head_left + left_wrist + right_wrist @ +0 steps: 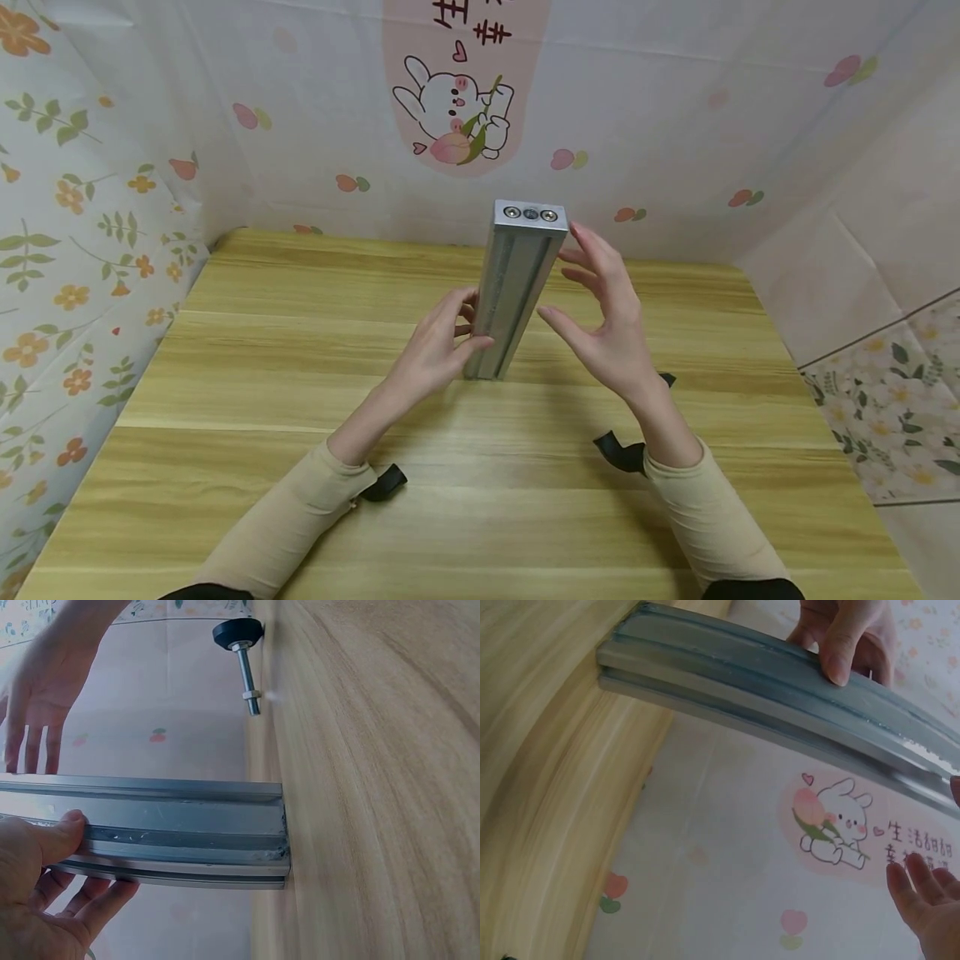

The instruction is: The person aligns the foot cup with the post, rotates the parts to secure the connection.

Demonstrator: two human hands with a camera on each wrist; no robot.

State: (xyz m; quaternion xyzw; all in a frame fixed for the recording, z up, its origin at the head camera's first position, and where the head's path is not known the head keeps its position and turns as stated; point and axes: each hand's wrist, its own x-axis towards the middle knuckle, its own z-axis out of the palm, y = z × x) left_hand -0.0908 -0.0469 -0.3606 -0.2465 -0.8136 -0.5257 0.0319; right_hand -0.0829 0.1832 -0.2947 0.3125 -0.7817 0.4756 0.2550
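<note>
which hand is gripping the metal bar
The left hand: its thumb and fingers are curled about the bar, while the right hand is open beside it, thumb clear of the metal.

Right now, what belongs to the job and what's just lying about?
In the job: upright metal profile; left hand gripping it; right hand beside it; table under it.

Probably just lying about: threaded foot, untouched; black pieces near the wrists, purpose unclear.

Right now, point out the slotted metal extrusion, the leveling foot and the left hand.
Slotted metal extrusion [511,292]: head view, middle of its long slotted face.
Leveling foot [245,669]: left wrist view, on its metal stem, below the black base.
Left hand [435,344]: head view, on the back of the hand.
</note>
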